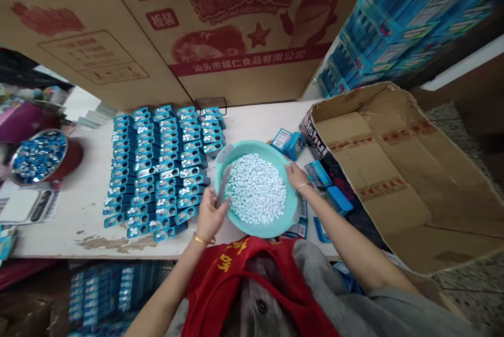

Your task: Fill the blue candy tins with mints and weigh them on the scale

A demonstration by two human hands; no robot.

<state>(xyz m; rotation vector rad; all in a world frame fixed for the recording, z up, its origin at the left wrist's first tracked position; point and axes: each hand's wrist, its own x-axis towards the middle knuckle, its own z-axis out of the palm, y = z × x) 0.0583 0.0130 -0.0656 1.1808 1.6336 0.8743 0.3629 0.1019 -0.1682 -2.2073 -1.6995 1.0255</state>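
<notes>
A mint-green plastic basin (256,232) full of small white candies (258,190) sits at the table's front edge, close to my body. My right hand (296,175) grips its right rim. At the left rim, my left hand (211,213) pinches a thin, flat greyish piece (223,183), held upright against the basin's inside edge; its exact kind I cannot make out. Left of the basin stand several rows of small blue packs (165,169), their tops with round holes facing up. More blue boxes (289,143) lie to the right of the basin.
An open cardboard box (381,169) fills the right side. Large cartons (236,80) wall off the back. A red bowl (74,156) of blue-wrapped pieces and a white scale (19,204) stand at the far left. Wrapped blue packs (409,17) are stacked at the back right.
</notes>
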